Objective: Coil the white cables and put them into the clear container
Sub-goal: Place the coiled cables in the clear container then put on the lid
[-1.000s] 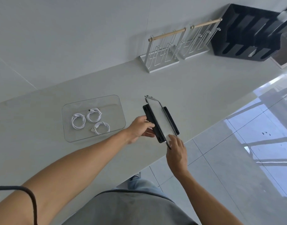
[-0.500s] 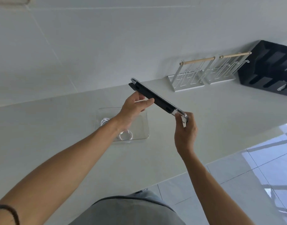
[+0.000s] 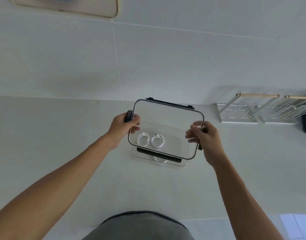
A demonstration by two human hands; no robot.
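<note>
Two hands, left hand point(image 3: 123, 122) and right hand point(image 3: 206, 135), have fingers clamped on the clear lid point(image 3: 166, 122); stiff, light, slippery, so hold its side clips above the coiled white cables point(image 3: 151, 140).

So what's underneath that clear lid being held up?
Below the lid, held by the left hand and right hand, sits the clear container. Two coiled white cables show through it; a third coil is partly hidden behind the lid's black latch.

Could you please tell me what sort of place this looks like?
Probably a kitchen: a pale counter against a tiled wall, with white wire racks standing at the back.
</note>
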